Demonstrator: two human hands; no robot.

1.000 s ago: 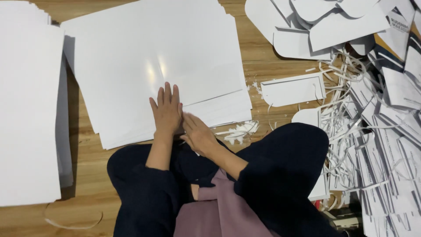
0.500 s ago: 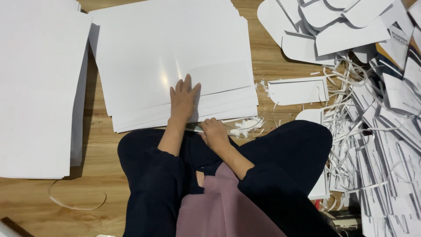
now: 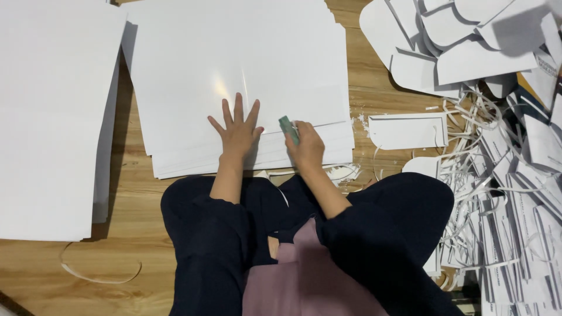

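A person's left hand point(image 3: 237, 131) presses flat, fingers spread, on a stack of white sheets point(image 3: 234, 76) on the wooden floor point(image 3: 374, 88); just beside it the right hand point(image 3: 305, 147) pinches a small green tool point(image 3: 288, 129) at the stack's near edge

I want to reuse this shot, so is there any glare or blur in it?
Head view: a bright glare patch sits on the glossy white sheet stack above the left hand; the right hand, green tool and paper scraps look sharp.
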